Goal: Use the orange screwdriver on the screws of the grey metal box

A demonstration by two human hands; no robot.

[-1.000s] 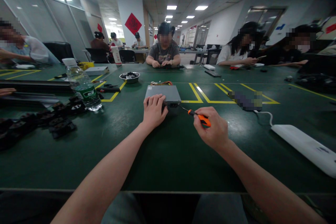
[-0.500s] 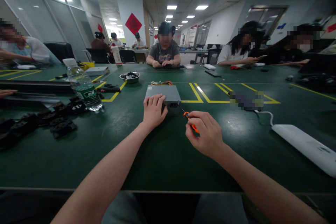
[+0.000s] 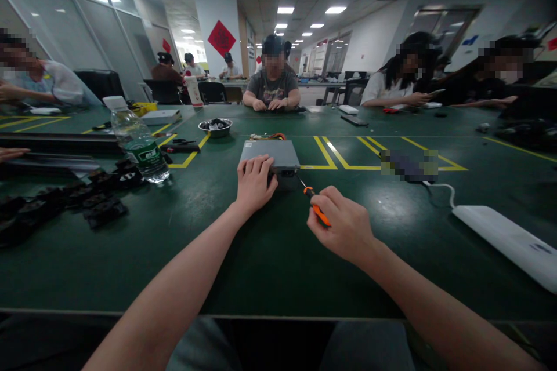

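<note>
A flat grey metal box lies on the green table in front of me, with coloured wires at its far end. My left hand rests on its near left corner, fingers curled over the edge. My right hand is closed round a small orange-handled screwdriver. The thin shaft points up and left at the box's near right corner.
A water bottle and several black parts are at the left. A metal bowl stands behind the box. A white power strip with its cord lies at the right. Other people sit around the table's far side.
My right hand has shifted left and turned, bringing the screwdriver's tip close to the box's near right corner. My left hand has stayed on the box.
</note>
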